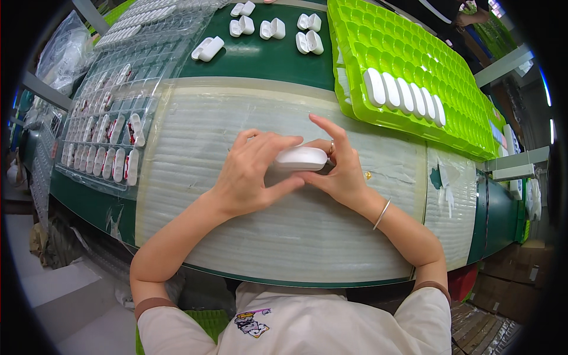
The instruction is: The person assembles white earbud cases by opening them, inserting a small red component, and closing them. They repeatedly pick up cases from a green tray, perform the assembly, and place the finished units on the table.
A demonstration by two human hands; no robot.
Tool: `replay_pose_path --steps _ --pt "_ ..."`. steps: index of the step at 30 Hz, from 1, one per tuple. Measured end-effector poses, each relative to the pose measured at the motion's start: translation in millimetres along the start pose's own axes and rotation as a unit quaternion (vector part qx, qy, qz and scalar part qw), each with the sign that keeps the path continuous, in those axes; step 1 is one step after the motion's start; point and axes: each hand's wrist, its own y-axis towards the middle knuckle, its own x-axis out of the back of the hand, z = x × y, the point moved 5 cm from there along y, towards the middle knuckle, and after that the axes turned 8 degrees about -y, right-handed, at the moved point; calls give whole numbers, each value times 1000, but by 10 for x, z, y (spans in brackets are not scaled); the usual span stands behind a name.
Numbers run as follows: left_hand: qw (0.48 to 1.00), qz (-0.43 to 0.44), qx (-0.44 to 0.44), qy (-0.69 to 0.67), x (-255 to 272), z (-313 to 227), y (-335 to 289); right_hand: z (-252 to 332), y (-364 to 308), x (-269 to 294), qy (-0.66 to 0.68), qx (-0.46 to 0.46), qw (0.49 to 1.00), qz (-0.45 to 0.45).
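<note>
Over the middle of the padded work surface, my two hands hold a white, rounded earphone charging case (300, 157) between them. My left hand (245, 171) grips its left end, with the thumb low along the near side and the fingers over the top. On the other end, the thumb and index finger of my right hand (343, 168) pinch the case, while another finger points up and away. Whether the lid is fully closed I cannot tell.
At the right, a bright green tray (414, 53) holds a row of white cases (405, 97). Several open white cases (272, 28) stand on the green table beyond the padding (296, 236). A clear plastic tray (160, 62) with white-and-red parts (112, 163) lies left. Another person (435, 15) is far right.
</note>
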Motion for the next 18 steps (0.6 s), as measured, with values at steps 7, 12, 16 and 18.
replay_pose_path --steps 7,12,16,18 --pt "871 13 330 -364 -108 347 -149 4 -13 -8 3 10 1000 7" --pt "913 -13 222 -343 -75 289 -112 13 -10 21 17 18 1000 -5" --pt "993 11 5 -120 58 88 -29 -7 -4 43 80 -77 994 0" --pt "971 9 120 -204 16 182 -54 8 -6 28 51 -51 997 13"
